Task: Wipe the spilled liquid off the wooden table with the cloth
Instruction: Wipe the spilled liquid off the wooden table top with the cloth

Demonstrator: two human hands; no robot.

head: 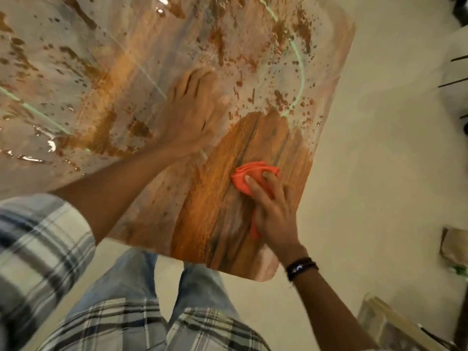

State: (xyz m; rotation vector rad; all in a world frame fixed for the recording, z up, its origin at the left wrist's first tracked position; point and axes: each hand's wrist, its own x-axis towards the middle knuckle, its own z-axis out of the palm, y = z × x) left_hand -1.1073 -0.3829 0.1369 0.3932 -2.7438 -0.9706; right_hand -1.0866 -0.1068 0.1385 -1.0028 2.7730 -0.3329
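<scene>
The right hand (274, 211) lies flat on the orange cloth (249, 179) and presses it against the wooden table (217, 198), with the fingers stretched over the cloth and not closed around it. A bunched part of the cloth shows beyond the fingertips, and a thin strip of it comes out at the left side of the palm. On the right wrist there is a dark wristband (301, 267). The left hand (192, 115) rests palm down on the table, farther from the body, with the fingers spread wide and holding nothing; it is a little blurred. The left arm comes out of a plaid sleeve (43, 247). Around the cloth, the near right part of the table shows clear dark wood grain. The rest of the surface looks pale and shiny, and the spilled liquid (281, 97) lies there as brown drops and streaks, some just beyond the cloth and many more to the far left. Below the table edge the person's blue jeans (131, 282) and the light floor (379, 148) are visible.
</scene>
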